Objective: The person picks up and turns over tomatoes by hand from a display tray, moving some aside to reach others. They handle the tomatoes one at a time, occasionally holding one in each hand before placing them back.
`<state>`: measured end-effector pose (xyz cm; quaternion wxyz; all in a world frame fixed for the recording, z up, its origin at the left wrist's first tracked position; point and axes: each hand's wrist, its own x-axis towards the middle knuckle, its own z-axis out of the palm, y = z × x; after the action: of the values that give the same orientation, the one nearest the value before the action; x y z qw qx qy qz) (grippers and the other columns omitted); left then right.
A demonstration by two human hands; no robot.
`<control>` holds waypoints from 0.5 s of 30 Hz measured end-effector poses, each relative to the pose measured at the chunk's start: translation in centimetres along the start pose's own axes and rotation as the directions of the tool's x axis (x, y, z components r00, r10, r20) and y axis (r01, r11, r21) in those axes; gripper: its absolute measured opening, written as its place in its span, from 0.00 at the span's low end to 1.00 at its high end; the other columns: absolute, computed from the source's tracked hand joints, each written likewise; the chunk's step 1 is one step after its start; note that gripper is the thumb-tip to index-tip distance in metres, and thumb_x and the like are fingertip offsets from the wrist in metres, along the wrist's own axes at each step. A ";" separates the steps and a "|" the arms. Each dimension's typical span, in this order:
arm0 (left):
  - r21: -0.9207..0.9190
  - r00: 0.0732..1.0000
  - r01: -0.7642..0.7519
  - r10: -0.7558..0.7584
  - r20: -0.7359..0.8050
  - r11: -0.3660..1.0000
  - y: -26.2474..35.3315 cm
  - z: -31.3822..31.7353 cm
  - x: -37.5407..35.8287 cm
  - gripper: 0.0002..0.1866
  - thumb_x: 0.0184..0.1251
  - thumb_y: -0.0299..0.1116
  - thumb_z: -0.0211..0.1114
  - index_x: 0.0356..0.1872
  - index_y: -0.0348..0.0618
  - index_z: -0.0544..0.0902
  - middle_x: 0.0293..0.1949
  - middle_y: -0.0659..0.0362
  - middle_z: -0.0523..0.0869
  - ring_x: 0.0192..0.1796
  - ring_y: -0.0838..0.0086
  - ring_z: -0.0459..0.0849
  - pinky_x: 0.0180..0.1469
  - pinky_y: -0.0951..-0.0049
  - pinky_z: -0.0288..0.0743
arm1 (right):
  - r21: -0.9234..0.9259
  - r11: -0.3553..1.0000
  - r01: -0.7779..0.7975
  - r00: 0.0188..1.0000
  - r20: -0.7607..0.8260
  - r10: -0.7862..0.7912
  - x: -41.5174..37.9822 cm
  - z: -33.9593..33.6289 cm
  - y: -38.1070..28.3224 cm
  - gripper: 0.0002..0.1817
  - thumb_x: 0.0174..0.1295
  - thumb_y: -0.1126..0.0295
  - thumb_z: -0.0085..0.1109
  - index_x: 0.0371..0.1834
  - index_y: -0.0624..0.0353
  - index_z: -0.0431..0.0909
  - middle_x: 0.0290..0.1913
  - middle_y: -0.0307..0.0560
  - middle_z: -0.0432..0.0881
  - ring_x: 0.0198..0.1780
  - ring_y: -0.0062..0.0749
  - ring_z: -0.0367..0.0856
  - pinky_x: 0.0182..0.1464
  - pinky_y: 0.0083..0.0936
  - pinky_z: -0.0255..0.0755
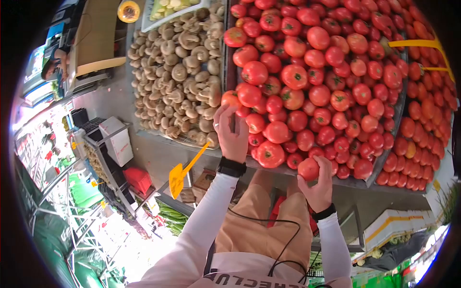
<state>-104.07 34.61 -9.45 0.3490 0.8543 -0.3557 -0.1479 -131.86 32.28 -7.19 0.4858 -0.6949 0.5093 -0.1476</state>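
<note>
My right hand [319,187] grips a round red tomato [308,169] between thumb and fingers, at the near edge of a big tomato pile [331,91]. At the left border of that pile, the curled fingers of my left hand [233,139] close on an orange-red tomato [231,98], with fingertips over its lower side. A large ribbed tomato [270,154] lies on the pile between my hands. Just left of my left hand, brown mushrooms [178,72] fill the neighbouring section.
A yellow tag on a stick [178,178] juts out by the mushrooms. Dark dividers separate the produce, with smaller tomatoes [418,139] at right. A white tray [177,18] stands behind the mushrooms. Left are a white box [116,141] and a red container [138,179]; a person [58,67] is farther off.
</note>
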 end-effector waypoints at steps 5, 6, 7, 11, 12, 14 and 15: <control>0.188 0.997 -0.079 0.077 0.018 0.979 -3.6 1.1 2.3 0.36 0.61 0.31 0.74 0.73 0.47 0.73 0.72 0.47 0.75 0.74 0.46 0.71 0.77 0.48 0.61 | -0.113 0.990 0.080 0.994 0.079 -0.071 0.1 2.7 1.6 0.38 0.51 0.73 0.76 0.68 0.58 0.72 0.67 0.55 0.74 0.65 0.59 0.73 0.68 0.52 0.70; 0.240 0.999 -0.025 0.018 0.034 0.970 -4.0 1.3 2.3 0.40 0.60 0.33 0.75 0.76 0.47 0.70 0.74 0.48 0.74 0.74 0.46 0.71 0.77 0.48 0.60 | -0.176 0.980 0.096 0.992 0.099 -0.079 0.0 3.0 1.7 0.38 0.51 0.72 0.76 0.69 0.57 0.73 0.67 0.54 0.74 0.66 0.58 0.73 0.68 0.54 0.69; 0.245 0.999 -0.002 -0.006 0.033 0.970 -4.1 1.5 2.4 0.40 0.60 0.34 0.75 0.76 0.47 0.70 0.74 0.49 0.74 0.74 0.46 0.71 0.78 0.48 0.60 | -0.238 0.965 0.113 0.989 0.122 -0.086 -0.2 3.2 1.5 0.38 0.51 0.71 0.76 0.69 0.56 0.73 0.68 0.52 0.74 0.66 0.56 0.72 0.68 0.55 0.68; 0.206 0.998 0.028 -0.037 0.041 0.978 -4.9 1.7 3.0 0.39 0.60 0.32 0.76 0.74 0.44 0.70 0.73 0.48 0.74 0.72 0.46 0.73 0.76 0.49 0.63 | -0.364 0.927 0.087 0.988 0.151 -0.033 -0.3 4.2 1.5 0.36 0.53 0.66 0.74 0.69 0.52 0.74 0.70 0.46 0.73 0.68 0.53 0.69 0.68 0.58 0.63; 0.184 0.999 0.016 -0.025 0.045 0.983 -5.1 1.7 3.1 0.39 0.60 0.31 0.75 0.74 0.43 0.70 0.72 0.47 0.74 0.71 0.46 0.74 0.75 0.49 0.64 | -0.380 0.920 0.099 0.990 0.132 -0.052 -0.2 4.3 1.5 0.36 0.53 0.66 0.74 0.69 0.52 0.75 0.70 0.46 0.73 0.68 0.53 0.70 0.68 0.58 0.63; 0.087 0.999 0.048 -0.050 0.020 0.995 -4.7 1.4 3.1 0.37 0.60 0.29 0.75 0.73 0.41 0.71 0.69 0.45 0.76 0.70 0.48 0.75 0.73 0.51 0.68 | -0.408 0.905 0.121 0.991 0.094 -0.090 0.0 4.6 1.4 0.35 0.54 0.66 0.73 0.69 0.51 0.75 0.71 0.47 0.73 0.68 0.53 0.70 0.67 0.57 0.64; 0.039 0.998 0.062 -0.063 0.007 0.997 -4.5 1.1 3.0 0.37 0.61 0.27 0.75 0.72 0.40 0.71 0.68 0.44 0.77 0.70 0.48 0.75 0.72 0.52 0.70 | -0.403 0.907 0.123 0.991 0.091 -0.094 0.2 4.7 1.3 0.35 0.55 0.66 0.73 0.69 0.51 0.75 0.71 0.47 0.72 0.68 0.53 0.70 0.67 0.57 0.64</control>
<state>-100.26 34.16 -13.39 0.3261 0.8709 -0.3331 -0.1556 -129.22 34.57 -10.63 0.3388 -0.8128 0.4721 -0.0409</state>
